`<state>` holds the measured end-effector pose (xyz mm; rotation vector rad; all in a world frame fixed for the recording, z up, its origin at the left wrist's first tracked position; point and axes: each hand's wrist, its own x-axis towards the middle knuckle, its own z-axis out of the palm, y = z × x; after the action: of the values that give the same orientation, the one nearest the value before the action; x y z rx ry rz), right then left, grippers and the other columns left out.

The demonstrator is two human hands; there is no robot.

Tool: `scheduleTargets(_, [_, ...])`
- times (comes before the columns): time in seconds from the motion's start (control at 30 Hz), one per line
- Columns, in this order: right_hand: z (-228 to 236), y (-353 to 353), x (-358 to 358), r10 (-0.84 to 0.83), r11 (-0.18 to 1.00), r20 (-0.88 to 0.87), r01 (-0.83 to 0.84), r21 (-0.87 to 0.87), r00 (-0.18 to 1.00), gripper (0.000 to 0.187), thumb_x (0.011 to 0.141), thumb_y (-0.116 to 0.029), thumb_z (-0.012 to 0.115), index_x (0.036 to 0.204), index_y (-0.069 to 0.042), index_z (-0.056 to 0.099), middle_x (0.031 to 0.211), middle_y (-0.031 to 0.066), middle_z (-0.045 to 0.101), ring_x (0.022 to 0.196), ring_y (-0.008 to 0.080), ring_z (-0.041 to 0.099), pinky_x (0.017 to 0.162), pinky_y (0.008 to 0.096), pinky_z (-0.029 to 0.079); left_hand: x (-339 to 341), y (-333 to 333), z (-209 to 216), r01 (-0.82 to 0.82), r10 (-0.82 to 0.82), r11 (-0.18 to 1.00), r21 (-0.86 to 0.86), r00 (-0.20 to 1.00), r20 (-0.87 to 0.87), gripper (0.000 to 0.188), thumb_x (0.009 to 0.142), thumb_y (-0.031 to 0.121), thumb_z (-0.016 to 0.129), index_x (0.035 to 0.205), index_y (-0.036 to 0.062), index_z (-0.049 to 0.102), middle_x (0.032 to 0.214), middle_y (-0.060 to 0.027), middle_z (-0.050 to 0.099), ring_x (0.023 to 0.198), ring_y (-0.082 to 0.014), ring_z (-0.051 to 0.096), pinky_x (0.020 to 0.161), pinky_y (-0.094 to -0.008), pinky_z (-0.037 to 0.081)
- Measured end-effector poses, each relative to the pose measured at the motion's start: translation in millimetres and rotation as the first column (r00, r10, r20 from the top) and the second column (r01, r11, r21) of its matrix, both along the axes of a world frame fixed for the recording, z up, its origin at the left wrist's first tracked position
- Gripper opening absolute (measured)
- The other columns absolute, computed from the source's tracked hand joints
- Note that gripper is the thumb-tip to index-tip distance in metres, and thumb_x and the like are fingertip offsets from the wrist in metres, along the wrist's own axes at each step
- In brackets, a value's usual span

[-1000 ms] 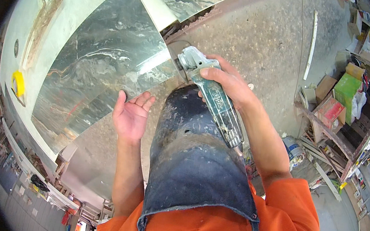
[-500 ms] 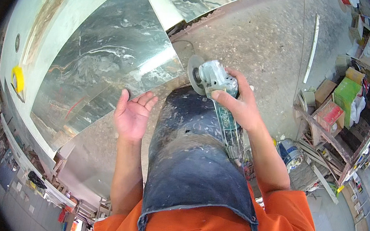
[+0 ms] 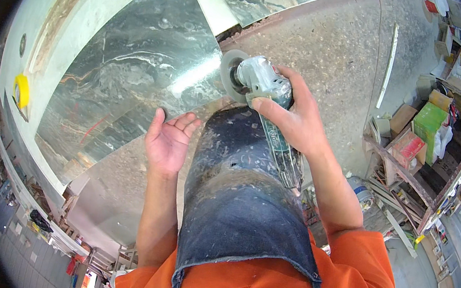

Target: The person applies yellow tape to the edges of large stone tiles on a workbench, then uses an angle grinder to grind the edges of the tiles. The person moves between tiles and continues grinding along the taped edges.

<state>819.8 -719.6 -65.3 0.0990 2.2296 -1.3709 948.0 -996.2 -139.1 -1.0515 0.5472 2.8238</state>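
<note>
My right hand is wrapped round the body of an angle grinder, whose green handle end points down toward my apron. Its round disc stands on edge close to the right corner of a dark, veined stone slab; I cannot tell whether they touch. My left hand is palm up with its fingers apart, holding nothing, near the slab's lower edge. The slab has a polished surface with a bright reflection and a red mark, and it lies on a pale table.
A roll of yellow tape lies on the pale table at the left. At the right, a wooden rack holds a green box and cartons. A white strip lies on the dusty floor. My dark apron hangs in front.
The grinder in my right hand has moved left and slightly up, bringing its disc closer to the slab's corner. My left hand has barely moved. The view has shifted slightly.
</note>
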Motion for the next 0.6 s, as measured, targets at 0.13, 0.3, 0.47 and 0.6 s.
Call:
scheduleTargets(0.13, [4.2, 0.1, 3.0, 0.0, 1.0, 0.052, 0.001, -0.014, 0.999, 0.08, 0.081, -0.037, 0.084, 0.145, 0.0, 0.053, 0.129, 0.0199, 0.066, 0.121, 0.0278, 0.062, 0.106, 0.0397, 0.047, -1.0, 0.6, 0.8, -0.006, 0.007, 1.0, 0.026, 0.999, -0.043, 0.037, 0.111, 0.034, 0.051, 0.114, 0.0024, 0.069, 0.111, -0.0288, 0.074, 0.111, -0.0399, 0.071, 0.102, -0.0577, 0.053])
scheduleTargets(0.3, [-0.8, 12.7, 20.3, 0.013, 1.0, 0.045, -0.013, 0.009, 0.999, 0.079, 0.083, -0.04, 0.083, 0.144, -0.001, 0.052, 0.129, 0.0264, 0.067, 0.123, 0.0383, 0.065, 0.106, 0.0439, 0.048, -0.2, -2.7, -1.1, -0.001, 0.001, 1.0, 0.019, 1.0, -0.014, 0.036, 0.111, 0.033, 0.05, 0.117, 0.0025, 0.069, 0.113, -0.028, 0.075, 0.112, -0.0406, 0.071, 0.104, -0.0591, 0.052])
scheduleTargets(0.47, [-9.6, 26.5, 35.7, -0.029, 1.0, 0.107, 0.03, -0.003, 0.994, 0.078, 0.082, -0.034, 0.082, 0.145, 0.001, 0.052, 0.129, 0.0195, 0.065, 0.123, 0.0273, 0.06, 0.108, 0.0387, 0.045, -0.6, -1.8, 3.1, -0.003, 0.003, 1.0, 0.015, 1.0, -0.001, 0.035, 0.11, 0.033, 0.051, 0.115, 0.0033, 0.069, 0.112, -0.0289, 0.074, 0.111, -0.0416, 0.071, 0.105, -0.0607, 0.05])
scheduleTargets(0.6, [-41.0, 38.7, 35.1, -0.13, 0.957, 0.39, 0.218, -0.19, 0.912, 0.077, 0.085, -0.03, 0.079, 0.149, -0.001, 0.049, 0.123, 0.0171, 0.067, 0.11, 0.0256, 0.067, 0.094, 0.0382, 0.054, -3.0, -0.6, 8.8, -0.001, 0.001, 1.0, 0.015, 1.0, -0.022, 0.034, 0.111, 0.034, 0.05, 0.109, 0.0057, 0.07, 0.112, -0.03, 0.074, 0.111, -0.042, 0.071, 0.105, -0.0607, 0.049])
